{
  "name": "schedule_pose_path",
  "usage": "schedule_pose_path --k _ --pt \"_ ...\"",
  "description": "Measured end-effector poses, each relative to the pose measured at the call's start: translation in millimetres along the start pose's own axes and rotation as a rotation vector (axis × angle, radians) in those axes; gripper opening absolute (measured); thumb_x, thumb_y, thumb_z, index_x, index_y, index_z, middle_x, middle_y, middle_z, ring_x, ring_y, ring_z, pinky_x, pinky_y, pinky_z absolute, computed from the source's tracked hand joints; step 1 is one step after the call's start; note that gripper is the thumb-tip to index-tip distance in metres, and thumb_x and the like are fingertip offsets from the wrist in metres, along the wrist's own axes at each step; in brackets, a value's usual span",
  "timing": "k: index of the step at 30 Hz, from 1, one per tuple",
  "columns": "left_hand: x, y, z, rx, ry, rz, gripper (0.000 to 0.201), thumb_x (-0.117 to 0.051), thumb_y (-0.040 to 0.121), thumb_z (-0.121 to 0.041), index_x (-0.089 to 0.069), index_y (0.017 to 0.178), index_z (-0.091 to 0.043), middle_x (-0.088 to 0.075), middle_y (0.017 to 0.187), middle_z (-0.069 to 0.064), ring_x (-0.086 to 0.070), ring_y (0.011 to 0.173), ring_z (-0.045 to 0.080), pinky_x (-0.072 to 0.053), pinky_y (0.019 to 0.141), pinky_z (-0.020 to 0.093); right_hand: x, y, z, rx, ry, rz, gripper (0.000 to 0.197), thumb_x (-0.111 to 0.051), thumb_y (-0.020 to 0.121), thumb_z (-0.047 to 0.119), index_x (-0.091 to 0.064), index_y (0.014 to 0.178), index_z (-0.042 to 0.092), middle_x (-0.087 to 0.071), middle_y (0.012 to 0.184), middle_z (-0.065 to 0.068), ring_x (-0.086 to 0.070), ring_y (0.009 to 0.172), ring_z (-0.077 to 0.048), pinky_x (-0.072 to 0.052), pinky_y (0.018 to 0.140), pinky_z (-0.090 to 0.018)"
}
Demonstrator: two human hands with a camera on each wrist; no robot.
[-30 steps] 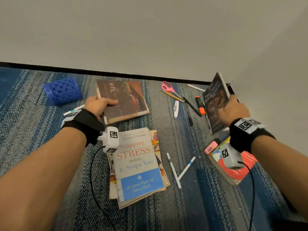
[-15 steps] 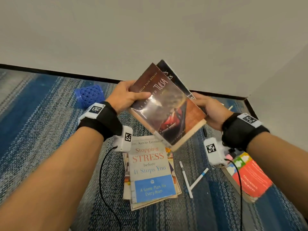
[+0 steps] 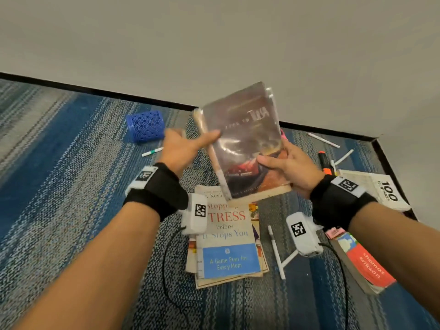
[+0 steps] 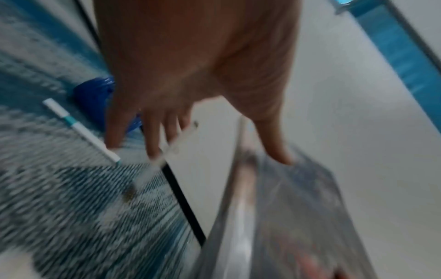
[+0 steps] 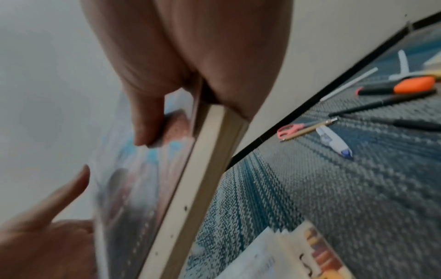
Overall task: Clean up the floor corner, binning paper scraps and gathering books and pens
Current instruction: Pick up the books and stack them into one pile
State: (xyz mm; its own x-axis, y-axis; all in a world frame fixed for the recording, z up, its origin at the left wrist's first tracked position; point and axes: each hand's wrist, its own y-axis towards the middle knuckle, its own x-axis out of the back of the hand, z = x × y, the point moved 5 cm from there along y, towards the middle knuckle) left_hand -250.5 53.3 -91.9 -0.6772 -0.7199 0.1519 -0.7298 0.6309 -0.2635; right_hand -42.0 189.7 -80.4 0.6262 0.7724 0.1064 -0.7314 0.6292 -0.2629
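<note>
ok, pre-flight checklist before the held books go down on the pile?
1. Right hand grips the held books, thumb on the front cover, fingers behind: ok.
2. Left hand supporting them: not ok; fingers straight, only the thumb tip meets the cover.
3. Held books squared together: cannot tell; motion blur.
4. Landing spot, the Stopping Stress book topping the floor stack: ok, cover bare, directly below.
5. Stack itself squared: not ok; lower books stick out at the edges.
6. White pens beside the stack: ok, clear of the cover.
</note>
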Motion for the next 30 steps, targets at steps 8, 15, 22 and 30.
schedule_pose_path --k 8,15,22,30 --pt "-34.9 -40.5 10.3 -0.185 -0.303 0.278 0.046 -0.081 0.068 0.001 -0.067 0.111 -0.006 -0.074 0.104 0.007 -0.071 0.096 0.021 -0.058 0.081 0.033 -32.3 -8.1 -11.8 0.102 -0.075 0.054 0.04 -0.068 0.083 0.003 -0.059 0.122 0.008 -0.069 0.118 -0.005 -0.066 0.108 -0.018 -0.053 0.089 -0.027" --pt "-37.2 -49.8 72.5 -0.091 -0.086 0.288 0.056 -0.086 0.062 -0.004 -0.065 0.113 -0.011 -0.074 0.103 0.001 -0.071 0.095 0.015 -0.057 0.083 0.036 -38.9 -15.4 -76.5 0.065 -0.289 0.073 0.033 -0.077 0.076 0.005 -0.065 0.096 0.029 -0.071 0.101 0.009 -0.069 0.091 -0.002 -0.055 0.089 -0.03" --pt "-43.3 -46.3 73.2 -0.05 -0.101 0.234 0.042 -0.084 0.065 -0.002 -0.07 0.104 -0.01 -0.076 0.095 -0.002 -0.072 0.088 0.01 -0.057 0.076 0.024 -35.8 -6.3 -72.0 0.121 -0.293 0.066 0.04 -0.065 0.089 0.014 -0.052 0.126 0.008 -0.066 0.118 0.003 -0.064 0.106 -0.002 -0.05 0.088 -0.015" --pt "-37.8 -67.9 123.8 0.237 0.525 0.262 0.071 -0.086 0.048 -0.061 -0.066 0.094 -0.011 -0.066 0.104 0.002 -0.065 0.092 0.019 -0.057 0.085 0.04 -33.8 -40.0 -125.1 -0.412 -0.349 0.33 0.04 -0.066 0.085 0.039 -0.065 0.111 0.008 -0.074 0.099 -0.007 -0.072 0.088 -0.023 -0.058 0.082 -0.041"
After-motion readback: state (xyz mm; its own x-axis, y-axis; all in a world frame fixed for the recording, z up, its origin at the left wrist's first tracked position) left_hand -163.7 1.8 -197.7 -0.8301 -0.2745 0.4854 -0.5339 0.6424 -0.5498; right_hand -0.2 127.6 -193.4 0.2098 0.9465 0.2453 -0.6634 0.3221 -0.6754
